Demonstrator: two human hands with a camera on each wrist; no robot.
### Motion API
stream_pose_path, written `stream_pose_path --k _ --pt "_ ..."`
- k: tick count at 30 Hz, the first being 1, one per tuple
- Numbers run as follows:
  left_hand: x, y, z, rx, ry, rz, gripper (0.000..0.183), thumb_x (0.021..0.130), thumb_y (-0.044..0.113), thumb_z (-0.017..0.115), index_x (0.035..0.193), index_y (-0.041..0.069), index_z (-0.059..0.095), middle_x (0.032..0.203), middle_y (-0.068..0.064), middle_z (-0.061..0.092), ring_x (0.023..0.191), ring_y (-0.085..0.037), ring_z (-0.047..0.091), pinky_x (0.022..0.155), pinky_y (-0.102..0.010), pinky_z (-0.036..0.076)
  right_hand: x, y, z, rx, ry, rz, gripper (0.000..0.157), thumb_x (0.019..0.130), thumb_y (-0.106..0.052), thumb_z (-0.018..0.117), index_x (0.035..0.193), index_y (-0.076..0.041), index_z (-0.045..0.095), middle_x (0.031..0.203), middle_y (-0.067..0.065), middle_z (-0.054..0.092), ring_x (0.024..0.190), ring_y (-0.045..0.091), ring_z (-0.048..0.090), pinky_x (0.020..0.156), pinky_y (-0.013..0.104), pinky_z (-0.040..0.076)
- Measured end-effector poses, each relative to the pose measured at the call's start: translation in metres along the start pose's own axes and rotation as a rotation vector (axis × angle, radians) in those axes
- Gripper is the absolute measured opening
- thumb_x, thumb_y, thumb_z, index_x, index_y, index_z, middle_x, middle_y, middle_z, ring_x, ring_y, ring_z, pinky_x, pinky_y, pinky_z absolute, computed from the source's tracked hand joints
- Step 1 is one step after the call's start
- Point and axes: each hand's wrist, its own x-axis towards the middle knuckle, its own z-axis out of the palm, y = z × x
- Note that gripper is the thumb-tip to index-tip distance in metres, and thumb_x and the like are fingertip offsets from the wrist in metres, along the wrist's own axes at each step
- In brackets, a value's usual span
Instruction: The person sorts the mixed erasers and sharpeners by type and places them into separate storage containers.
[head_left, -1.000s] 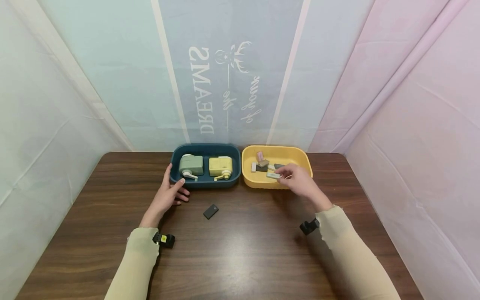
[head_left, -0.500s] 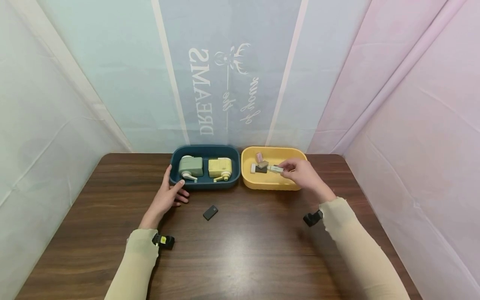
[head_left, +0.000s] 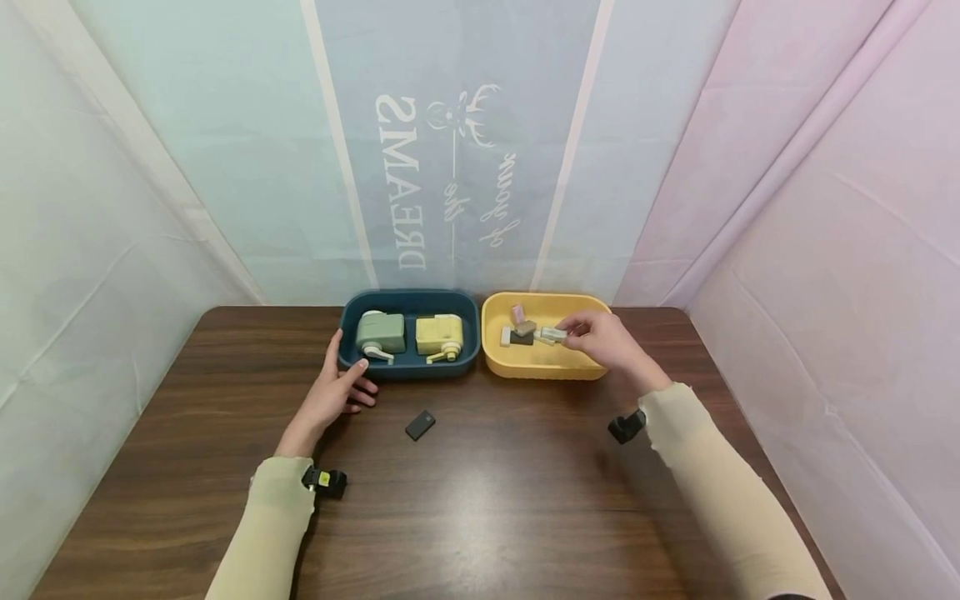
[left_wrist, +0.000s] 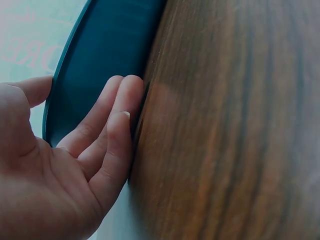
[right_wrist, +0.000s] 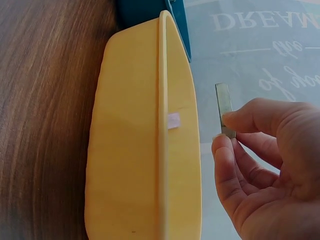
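My right hand [head_left: 603, 337] pinches a pale grey-green, eraser-like block [head_left: 553, 333] between thumb and fingertips, above the yellow bin [head_left: 510, 367]. In the right wrist view this block [right_wrist: 224, 107] stands out past the fingertips, beside the bin wall. At the front left corner of the dark blue bin [head_left: 408, 372] lies my left hand [head_left: 328, 392], with its thumb at the rim. The left wrist view shows its fingers [left_wrist: 107, 125] fairly straight against the bin's outer wall. Inside the blue bin are a green crank pencil sharpener [head_left: 382, 332] and a yellow one [head_left: 438, 333].
Several small blocks lie in the yellow bin, among them a pink block [head_left: 517, 314], a brown block [head_left: 525, 327] and a black one with a white end [head_left: 520, 337]. A small black block [head_left: 420, 425] lies on the wooden table [head_left: 480, 500]. Fabric walls surround the table.
My right hand has moved slightly right and back with the block over the yellow bin, tilting it along the way. My left hand stays at the blue bin's corner.
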Motion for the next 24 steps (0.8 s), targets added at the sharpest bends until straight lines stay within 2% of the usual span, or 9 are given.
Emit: stream_pose_path --k 10,18,24 --pt "0.0 0.002 -0.001 0.035 -0.001 -0.006 0.077 0.107 0.039 0.045 0.156 0.044 -0.014 0.095 -0.02 0.071 0.077 -0.032 0.072 0.063 -0.038 0.055 0.011 -0.003 -0.006 -0.008 -0.027 0.019 0.019 0.09 -0.014 0.069 0.108 -0.008 0.074 0.103 0.008 0.07 0.094 0.025 0.065 0.081 0.043 0.051" --pt "0.0 0.007 -0.001 0.032 -0.005 -0.013 0.077 0.108 0.036 0.044 0.156 0.042 -0.015 0.094 -0.021 0.071 0.077 -0.032 0.072 0.062 -0.039 0.055 0.02 -0.001 -0.005 -0.003 -0.056 0.025 0.02 0.089 -0.011 0.07 0.108 -0.007 0.075 0.101 0.008 0.071 0.092 0.023 0.066 0.077 0.038 0.051" --pt "0.001 0.009 -0.001 0.025 -0.014 -0.022 0.077 0.107 0.037 0.045 0.156 0.042 -0.015 0.095 -0.021 0.071 0.077 -0.032 0.072 0.062 -0.038 0.055 0.031 0.004 -0.006 -0.023 -0.084 0.045 0.022 0.089 -0.012 0.071 0.111 -0.005 0.074 0.106 0.01 0.07 0.097 0.025 0.064 0.082 0.042 0.05"
